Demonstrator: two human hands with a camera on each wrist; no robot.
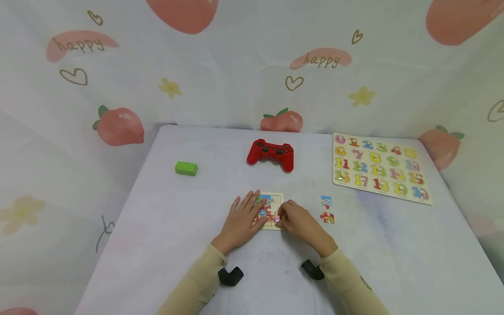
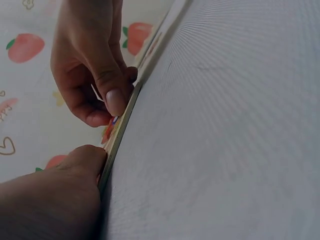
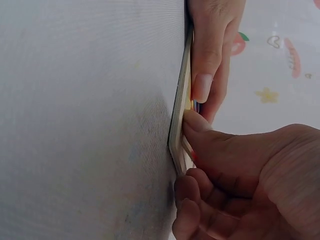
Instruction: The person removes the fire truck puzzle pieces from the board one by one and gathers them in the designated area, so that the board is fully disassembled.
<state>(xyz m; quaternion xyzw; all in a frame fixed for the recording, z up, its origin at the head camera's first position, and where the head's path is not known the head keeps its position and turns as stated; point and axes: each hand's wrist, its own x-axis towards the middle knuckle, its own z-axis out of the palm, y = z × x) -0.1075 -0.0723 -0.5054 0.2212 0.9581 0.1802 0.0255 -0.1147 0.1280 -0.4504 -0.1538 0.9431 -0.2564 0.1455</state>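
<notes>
A small jigsaw puzzle board (image 1: 278,197) with a pale wooden rim and a coloured picture lies flat on the table. My left hand (image 1: 241,221) rests over its left side, fingers spread and straight, covering part of the picture. At the board's right edge, my right hand (image 1: 297,221) has its thumb and curled fingers together. Between them it pinches a puzzle piece (image 3: 188,149), mostly hidden, whose thin edge shows tilted against the board in the right wrist view. Two loose puzzle pieces, one blue (image 1: 326,201) and one red and yellow (image 1: 327,217), lie right of that hand.
A red game controller (image 1: 271,153) lies beyond the puzzle. To its left sits a green block (image 1: 186,168). A wooden number board (image 1: 379,168) occupies the table's back right. Behind the white-covered table (image 1: 157,262) hangs a printed cloth.
</notes>
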